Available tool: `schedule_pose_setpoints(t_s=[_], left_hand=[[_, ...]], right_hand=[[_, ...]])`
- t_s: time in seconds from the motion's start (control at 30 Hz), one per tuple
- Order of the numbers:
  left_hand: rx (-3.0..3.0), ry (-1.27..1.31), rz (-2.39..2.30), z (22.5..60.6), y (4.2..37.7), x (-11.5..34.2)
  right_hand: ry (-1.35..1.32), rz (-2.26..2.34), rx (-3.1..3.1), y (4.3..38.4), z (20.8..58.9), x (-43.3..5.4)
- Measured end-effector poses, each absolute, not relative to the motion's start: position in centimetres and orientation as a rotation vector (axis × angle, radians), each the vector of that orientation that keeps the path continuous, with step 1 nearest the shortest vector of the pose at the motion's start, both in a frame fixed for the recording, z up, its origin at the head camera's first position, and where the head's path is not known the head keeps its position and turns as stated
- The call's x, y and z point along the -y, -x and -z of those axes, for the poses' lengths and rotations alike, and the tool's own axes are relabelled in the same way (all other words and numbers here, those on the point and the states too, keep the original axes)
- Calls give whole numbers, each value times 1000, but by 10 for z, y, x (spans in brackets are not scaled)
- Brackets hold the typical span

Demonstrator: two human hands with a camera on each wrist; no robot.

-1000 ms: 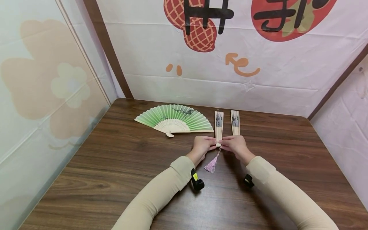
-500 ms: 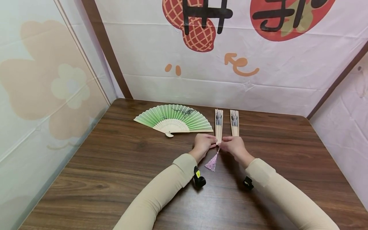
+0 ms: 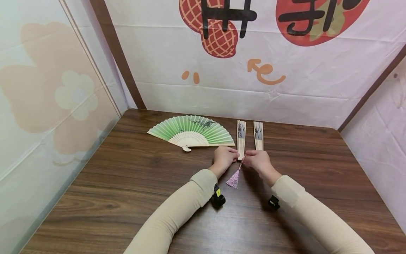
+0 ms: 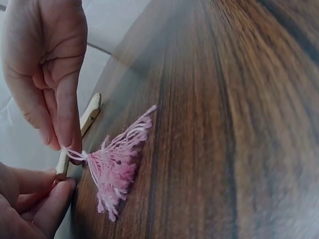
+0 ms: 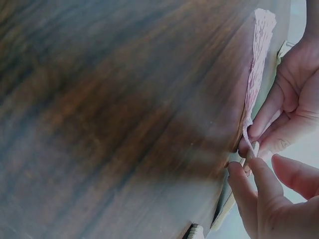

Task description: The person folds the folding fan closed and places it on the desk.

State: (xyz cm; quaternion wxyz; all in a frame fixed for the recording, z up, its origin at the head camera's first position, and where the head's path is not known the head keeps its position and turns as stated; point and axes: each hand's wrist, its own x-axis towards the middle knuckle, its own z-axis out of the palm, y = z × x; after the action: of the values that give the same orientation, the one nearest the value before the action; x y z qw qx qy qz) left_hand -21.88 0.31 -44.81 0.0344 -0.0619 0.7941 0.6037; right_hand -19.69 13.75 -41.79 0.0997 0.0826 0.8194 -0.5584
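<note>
Here my two hands meet at the near end of the closed folding fan [image 3: 241,138], which lies flat on the wooden table [image 3: 133,183] with its length pointing away from me toward the back wall. My left hand [image 3: 224,158] is on the left side of the fan's pivot end, with the fingers curled in, and in the left wrist view its fingertips [image 4: 52,196] press against the bamboo end of the fan [image 4: 79,132]. My right hand [image 3: 258,160] is on the right side of the same end; its fingers [image 4: 67,122] come down to the thin cord where the pink tassel [image 3: 234,180] begins, and they seem to pinch this cord, though I cannot tell how firmly. The tassel itself lies on the table just in front of my hands, spread toward me, so it is outside of both grips and only the cord and the fan's end are between my fingers. In the right wrist view the tassel [image 5: 258,55] stretches away from the fingers over the wood. A second closed fan [image 3: 258,135] lies just beside the first one, on its right, parallel and not touched. An open green fan [image 3: 191,130] rests to the left of my left hand, near but apart.
</note>
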Motion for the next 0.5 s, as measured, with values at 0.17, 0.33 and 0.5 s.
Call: schedule_pose_setpoints(t_s=[0.17,0.33,0.5], left_hand=[[-2513,176,-1779,447,218,-3],[-2580,132,-1711,445,218,-2],[-2602,110,-1679,443,218,-2]], right_hand=[[-233,1660,-2420,198,421,-139],[-241,1653,-2413,197,421,-140],[-255,1641,-2409,196,419,-140]])
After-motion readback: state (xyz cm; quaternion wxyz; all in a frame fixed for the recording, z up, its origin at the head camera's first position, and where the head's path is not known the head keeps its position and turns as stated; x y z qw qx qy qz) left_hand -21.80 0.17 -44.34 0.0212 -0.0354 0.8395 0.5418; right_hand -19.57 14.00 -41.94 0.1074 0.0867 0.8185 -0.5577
